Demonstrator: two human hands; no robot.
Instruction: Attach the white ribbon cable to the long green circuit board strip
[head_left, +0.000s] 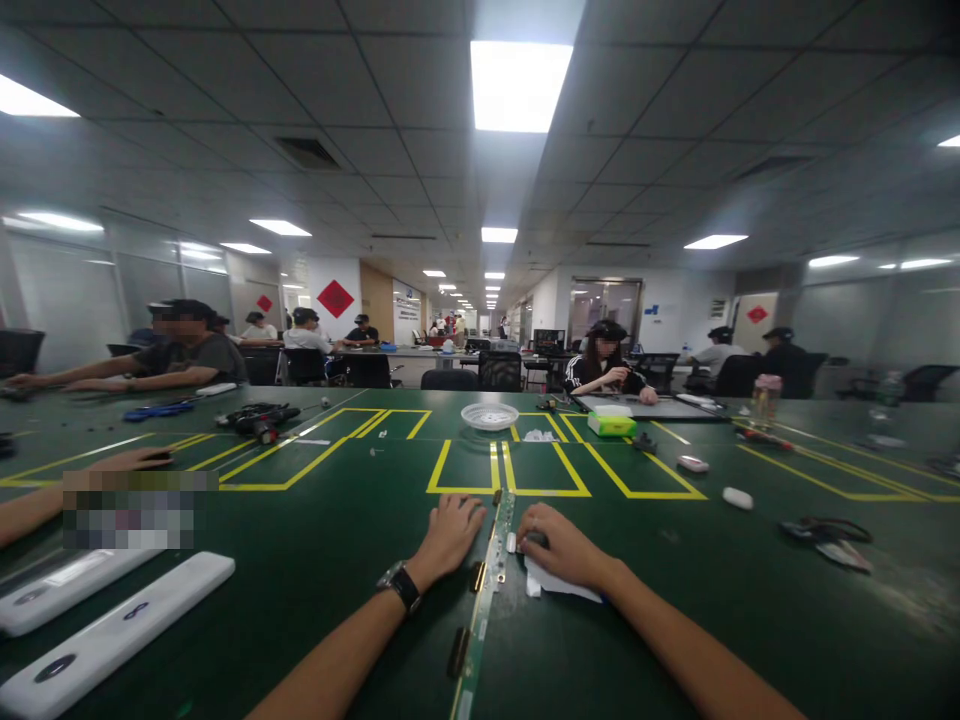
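Lengthwise, a narrow green circuit board (488,600) lies on the table (352,520) between the person's left hand (448,530) and right hand (566,548), its long axis running away from the body, its far end leaning slightly right. The left hand rests palm down just left of that far end, fingers loosely spread and gripping nothing visible; whether a fingertip touches the edge cannot be told. The right hand lies just right of the strip, about as near, its fingers curled over a small dark piece (537,539); how firmly it grips cannot be told. Beside those fingers sits a small white piece (511,543), and white paper (559,582) sticks out beneath the palm. Beyond both hands stands a white dish (480,427); well left of the left hand lies a white oblong case (105,640)
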